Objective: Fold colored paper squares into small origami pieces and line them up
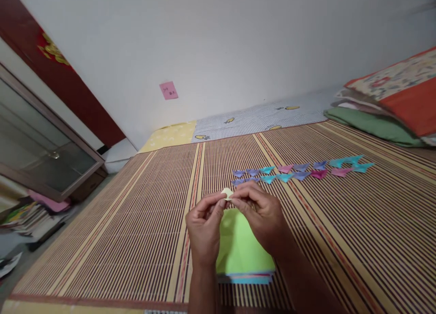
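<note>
As I catalogued it remotely, one pale yellow paper piece (pixel 227 192) was held near the far edge of the green-topped paper stack (pixel 243 246), pinched between the fingers of the left hand (pixel 205 230) and right hand (pixel 265 216). I judged it light, easily creased, best taken by its edges. Beyond lay two rows of folded paper pieces (pixel 284 178).
</note>
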`<state>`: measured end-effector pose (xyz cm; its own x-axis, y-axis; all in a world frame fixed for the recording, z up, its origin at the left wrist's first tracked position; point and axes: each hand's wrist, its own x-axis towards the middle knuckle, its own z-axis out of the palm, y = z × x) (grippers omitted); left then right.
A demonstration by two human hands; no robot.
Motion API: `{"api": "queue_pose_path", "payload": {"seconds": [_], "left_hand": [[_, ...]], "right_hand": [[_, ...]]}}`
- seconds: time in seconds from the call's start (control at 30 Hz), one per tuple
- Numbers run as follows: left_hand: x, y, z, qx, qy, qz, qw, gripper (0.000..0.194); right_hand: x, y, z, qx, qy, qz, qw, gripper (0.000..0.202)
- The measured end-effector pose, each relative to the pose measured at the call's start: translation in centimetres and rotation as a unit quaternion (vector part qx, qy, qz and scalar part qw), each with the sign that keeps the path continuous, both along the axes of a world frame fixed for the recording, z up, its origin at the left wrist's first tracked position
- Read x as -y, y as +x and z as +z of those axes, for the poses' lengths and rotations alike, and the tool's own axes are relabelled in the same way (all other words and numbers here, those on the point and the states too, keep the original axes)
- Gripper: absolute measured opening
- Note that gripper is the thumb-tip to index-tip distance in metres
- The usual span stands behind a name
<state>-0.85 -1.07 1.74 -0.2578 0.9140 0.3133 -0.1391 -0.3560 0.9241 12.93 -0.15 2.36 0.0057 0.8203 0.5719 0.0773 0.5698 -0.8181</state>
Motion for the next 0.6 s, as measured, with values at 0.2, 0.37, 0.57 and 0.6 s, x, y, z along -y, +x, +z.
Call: {"api": "queue_pose_path", "payload": {"seconds": [0.2, 0.37, 0.57, 0.6], "left_hand": [[0.0, 0.2, 0.0, 0.010, -0.017, 0.029, 0.999, 0.010], [-0.1, 0.4, 0.0, 0.038, -0.030, 0.033, 0.998, 0.012], [-0.2, 0.6, -0.1, 0.034, -0.013, 0.038, 0.999, 0.009], [-0.1, 0.7, -0.2, 0.030, -0.007, 0.038, 0.999, 0.008]], "right_hand": [[0.0, -0.6, -0.3, -0.020, -0.017, 0.000, 1.000, 0.012], [0.1, -1.1, -0.7, -0.045, -0.035, 0.004, 0.998, 0.011], [0.2, -1.1, -0.6, -0.055, -0.043, -0.006, 0.998, 0.011], [0.2, -1.1, -0.5, -0.053, -0.043, -0.008, 0.998, 0.011]]}}
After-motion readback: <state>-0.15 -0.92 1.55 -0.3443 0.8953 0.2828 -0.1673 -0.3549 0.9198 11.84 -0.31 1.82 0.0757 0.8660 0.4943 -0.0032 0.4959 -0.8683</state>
